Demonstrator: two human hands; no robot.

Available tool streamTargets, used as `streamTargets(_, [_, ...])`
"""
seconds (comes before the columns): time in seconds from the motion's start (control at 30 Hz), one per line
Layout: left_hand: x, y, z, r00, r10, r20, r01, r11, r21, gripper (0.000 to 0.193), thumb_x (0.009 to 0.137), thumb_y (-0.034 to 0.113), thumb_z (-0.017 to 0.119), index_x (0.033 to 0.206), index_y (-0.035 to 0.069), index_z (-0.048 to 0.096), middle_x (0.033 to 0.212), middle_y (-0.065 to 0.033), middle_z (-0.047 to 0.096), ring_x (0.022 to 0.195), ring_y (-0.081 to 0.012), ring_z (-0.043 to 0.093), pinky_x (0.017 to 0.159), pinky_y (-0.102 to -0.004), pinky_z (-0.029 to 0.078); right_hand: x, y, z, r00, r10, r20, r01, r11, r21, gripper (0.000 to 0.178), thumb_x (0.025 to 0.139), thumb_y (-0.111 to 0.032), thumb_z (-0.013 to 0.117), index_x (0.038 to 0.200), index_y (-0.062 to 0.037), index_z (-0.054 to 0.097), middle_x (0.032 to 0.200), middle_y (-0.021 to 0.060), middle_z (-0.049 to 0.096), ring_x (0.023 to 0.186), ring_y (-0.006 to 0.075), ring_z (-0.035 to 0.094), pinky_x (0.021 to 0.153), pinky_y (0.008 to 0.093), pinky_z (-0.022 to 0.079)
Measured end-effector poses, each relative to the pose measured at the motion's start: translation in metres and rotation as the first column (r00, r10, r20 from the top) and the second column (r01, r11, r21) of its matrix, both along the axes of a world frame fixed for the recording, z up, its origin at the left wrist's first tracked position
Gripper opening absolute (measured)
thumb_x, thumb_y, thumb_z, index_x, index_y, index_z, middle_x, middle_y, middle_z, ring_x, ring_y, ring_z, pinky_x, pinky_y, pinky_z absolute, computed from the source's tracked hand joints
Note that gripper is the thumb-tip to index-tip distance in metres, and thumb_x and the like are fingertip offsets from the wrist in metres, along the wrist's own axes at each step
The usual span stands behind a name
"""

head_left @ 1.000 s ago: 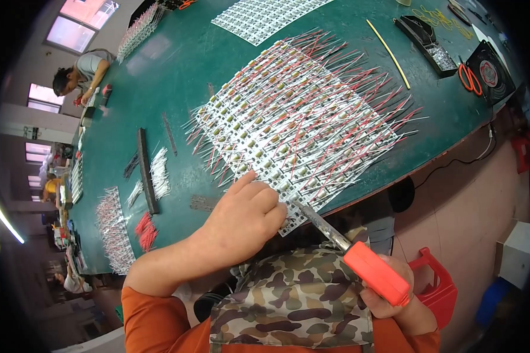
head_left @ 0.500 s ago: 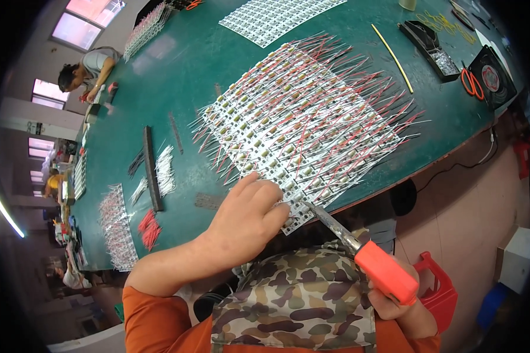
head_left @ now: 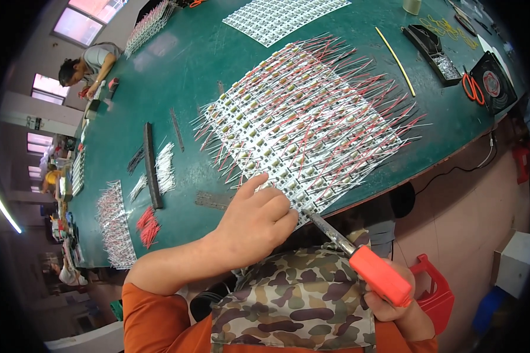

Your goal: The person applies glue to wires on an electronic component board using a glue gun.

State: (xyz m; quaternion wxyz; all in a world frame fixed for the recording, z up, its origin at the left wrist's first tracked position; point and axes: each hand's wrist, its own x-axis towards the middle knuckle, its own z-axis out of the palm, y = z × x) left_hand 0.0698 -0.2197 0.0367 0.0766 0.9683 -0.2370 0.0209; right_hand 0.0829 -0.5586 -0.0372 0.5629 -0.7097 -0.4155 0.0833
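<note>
My right hand is closed round the red handle of a soldering iron. The iron's metal tip points up and left and meets the near edge of a panel of white circuit boards. Red and white wires stick out in rows over that panel, with small greenish-brown parts between them. My left hand rests over the panel's near left corner, beside the iron's tip. Its index finger reaches forward while the other fingers curl in; their tips, and anything they pinch, are hidden.
Left on the green table lie white wires, red wires, a dark bar and a wired panel. Another panel lies far off. At right are orange-handled scissors, a black fan and a black tray. A co-worker sits far left.
My left hand has shifted slightly right, its index finger now stretched out further. The iron's tip has moved slightly down along the panel's near edge.
</note>
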Motion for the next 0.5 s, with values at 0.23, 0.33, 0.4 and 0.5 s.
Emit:
streamTargets(0.23, [-0.0004, -0.0017, -0.0015, 1.000, -0.005, 0.019, 0.005, 1.000, 0.017, 0.023, 0.075, 0.011, 0.066, 0.098, 0.010, 0.071, 0.089, -0.0032, 0.059, 0.096, -0.0217, 0.063, 0.103, -0.0524, 0.044, 0.0014, 0.0040, 0.0032, 0.999, 0.025, -0.030, -0.025, 1.000, 0.008, 0.068, 0.071, -0.009, 0.081, 0.130, 0.0062, 0.052, 0.098, 0.0157, 0.068, 0.075, 0.0312, 0.069, 0.066, 0.0376, 0.056])
streamTargets(0.33, [-0.0006, -0.0031, -0.0015, 0.999, -0.006, 0.034, 0.005, 1.000, 0.031, 0.021, 0.076, 0.011, 0.067, 0.097, 0.010, 0.071, 0.088, -0.0031, 0.058, 0.097, -0.0216, 0.062, 0.104, -0.0532, 0.044, 0.0015, 0.0043, 0.0056, 0.999, 0.028, -0.039, -0.029, 1.000, -0.007, 0.069, 0.069, -0.008, 0.081, 0.130, 0.0059, 0.052, 0.098, 0.0153, 0.068, 0.075, 0.0312, 0.069, 0.066, 0.0380, 0.056])
streamTargets(0.4, [-0.0012, -0.0039, -0.0021, 0.999, -0.009, 0.040, 0.007, 0.999, 0.038, 0.021, 0.076, 0.011, 0.067, 0.096, 0.009, 0.071, 0.087, -0.0031, 0.057, 0.097, -0.0216, 0.062, 0.104, -0.0536, 0.044, 0.0014, 0.0044, 0.0061, 0.999, 0.029, -0.040, -0.030, 0.999, -0.015, 0.069, 0.069, -0.008, 0.081, 0.130, 0.0058, 0.052, 0.098, 0.0152, 0.068, 0.075, 0.0312, 0.069, 0.066, 0.0381, 0.056])
streamTargets(0.5, [-0.0018, -0.0052, -0.0024, 0.999, -0.010, 0.046, 0.007, 0.999, 0.051, 0.020, 0.076, 0.011, 0.067, 0.096, 0.009, 0.071, 0.087, -0.0031, 0.057, 0.097, -0.0216, 0.062, 0.105, -0.0543, 0.043, 0.0001, 0.0059, 0.0064, 0.998, 0.040, -0.052, -0.040, 0.999, 0.004, 0.070, 0.068, -0.007, 0.081, 0.131, 0.0056, 0.052, 0.098, 0.0146, 0.069, 0.073, 0.0308, 0.069, 0.065, 0.0377, 0.056])
